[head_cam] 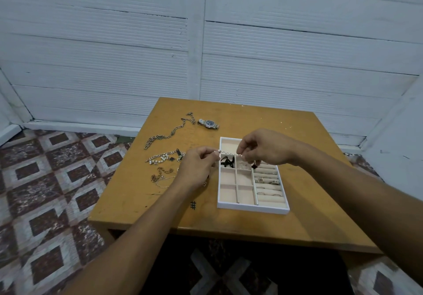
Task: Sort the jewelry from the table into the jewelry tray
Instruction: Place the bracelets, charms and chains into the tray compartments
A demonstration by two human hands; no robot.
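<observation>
Both hands pinch a short strand of small white pearl beads, stretched taut above the far left part of the jewelry tray. The left hand nips one end between thumb and forefinger, the other fingers curled in; the right hand pinches the other end the same way, and a small dark charm hangs below it. The tray is white-rimmed, lined in beige, with square compartments and padded ring rolls holding a few metal rings. On the orange-brown wooden table to the left lie tangled metal chains and, farther off, a steel wristwatch.
</observation>
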